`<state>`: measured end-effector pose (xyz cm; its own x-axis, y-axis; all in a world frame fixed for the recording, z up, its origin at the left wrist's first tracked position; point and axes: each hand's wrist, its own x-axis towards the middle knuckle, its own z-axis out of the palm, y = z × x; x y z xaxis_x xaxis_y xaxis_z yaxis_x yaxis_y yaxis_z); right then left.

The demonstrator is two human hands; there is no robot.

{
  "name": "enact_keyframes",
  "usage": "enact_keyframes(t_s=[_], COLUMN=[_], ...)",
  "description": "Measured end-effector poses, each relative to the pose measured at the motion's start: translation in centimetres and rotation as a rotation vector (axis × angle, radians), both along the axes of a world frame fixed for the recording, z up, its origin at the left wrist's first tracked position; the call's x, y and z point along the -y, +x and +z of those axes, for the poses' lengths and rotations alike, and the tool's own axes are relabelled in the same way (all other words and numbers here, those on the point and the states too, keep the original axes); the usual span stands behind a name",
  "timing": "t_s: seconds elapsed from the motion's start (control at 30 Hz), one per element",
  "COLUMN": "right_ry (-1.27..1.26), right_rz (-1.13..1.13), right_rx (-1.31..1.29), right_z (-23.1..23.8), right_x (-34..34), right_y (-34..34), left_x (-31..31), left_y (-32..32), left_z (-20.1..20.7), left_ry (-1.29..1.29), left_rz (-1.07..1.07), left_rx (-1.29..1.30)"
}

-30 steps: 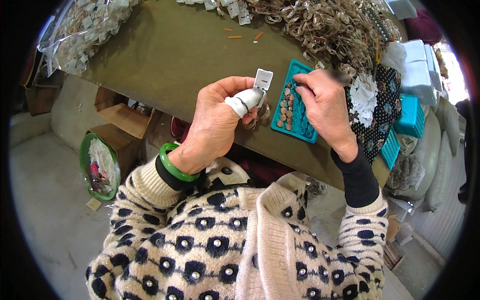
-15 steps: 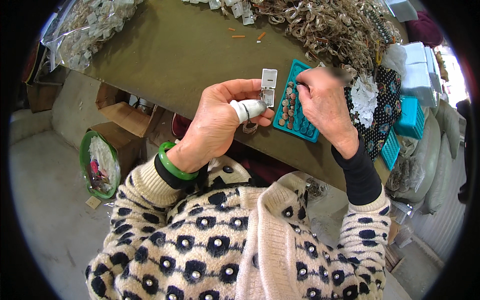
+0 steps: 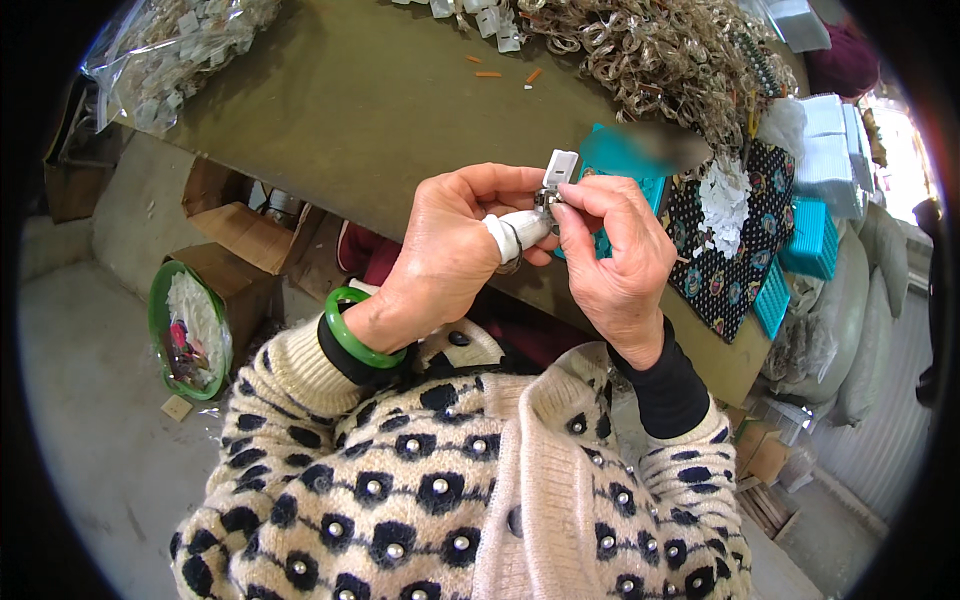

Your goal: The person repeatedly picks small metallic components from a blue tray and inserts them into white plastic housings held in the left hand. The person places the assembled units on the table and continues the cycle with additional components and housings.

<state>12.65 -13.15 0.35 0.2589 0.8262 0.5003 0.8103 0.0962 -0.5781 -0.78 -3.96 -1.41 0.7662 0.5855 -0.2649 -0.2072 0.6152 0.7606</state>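
Note:
My left hand [image 3: 445, 230], with a white wrap on its thumb and a green bangle at the wrist, grips a small white hinged plastic case [image 3: 561, 168]. The case's lid stands up, flipped open. Against its lower half, my right hand [image 3: 625, 235] pinches a small metallic piece [image 3: 547, 200] between thumb and forefinger; its exact shape is partly covered by the fingers. Behind my right hand lies a teal moulded tray [image 3: 655, 192], mostly hidden now.
A heap of clear looped plastic pieces [image 3: 640, 60] covers the table's far right. White scraps [image 3: 725, 205] lie on a black patterned cloth [image 3: 700, 260]. Teal stacked trays [image 3: 810, 240] stand at right. A clear bag of parts [image 3: 190, 60] sits far left; a green basket [image 3: 155, 320] is on the floor.
My right hand has come left from the tray to the white case and now pinches a small metallic piece there. The case has tilted slightly and shifted a little right.

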Motion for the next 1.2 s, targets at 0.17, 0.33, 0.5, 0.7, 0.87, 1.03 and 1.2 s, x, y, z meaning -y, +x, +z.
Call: enact_keyframes(t_s=[0.17,0.33,0.5,0.7,0.87,1.03,1.2], right_ry=[0.022,0.035,-0.045,-0.113,-0.204,-0.239,-0.129], right_rz=[0.036,0.066,0.089,-0.129,-0.104,-0.071,-0.100], right_rx=[-0.028,-0.029,-0.359,0.179,0.317,0.265,-0.245], right_z=[-0.3,-0.5,0.3,-1.2,-2.1,-1.6,-0.5], right_x=[0.2,0.4,1.2,-0.6,-0.6,-0.7,0.2], right_y=[0.1,0.0,0.6,4.2,4.6,4.8,3.7], left_x=[-0.2,-0.2,-0.5,-0.7,-0.8,-1.4,-1.6], left_y=[-0.3,-0.2,-0.2,0.0,0.6,0.5,0.4], left_z=[-0.1,-0.1,-0.1,-0.9,-1.0,-1.1,-1.1], left_ry=[-0.025,-0.032,-0.029,-0.077,-0.109,-0.145,-0.166], left_rz=[-0.013,-0.005,-0.037,-0.032,-0.007,-0.078,-0.077], left_rx=[-0.038,-0.004,-0.072,0.133,0.015,0.098,0.113])
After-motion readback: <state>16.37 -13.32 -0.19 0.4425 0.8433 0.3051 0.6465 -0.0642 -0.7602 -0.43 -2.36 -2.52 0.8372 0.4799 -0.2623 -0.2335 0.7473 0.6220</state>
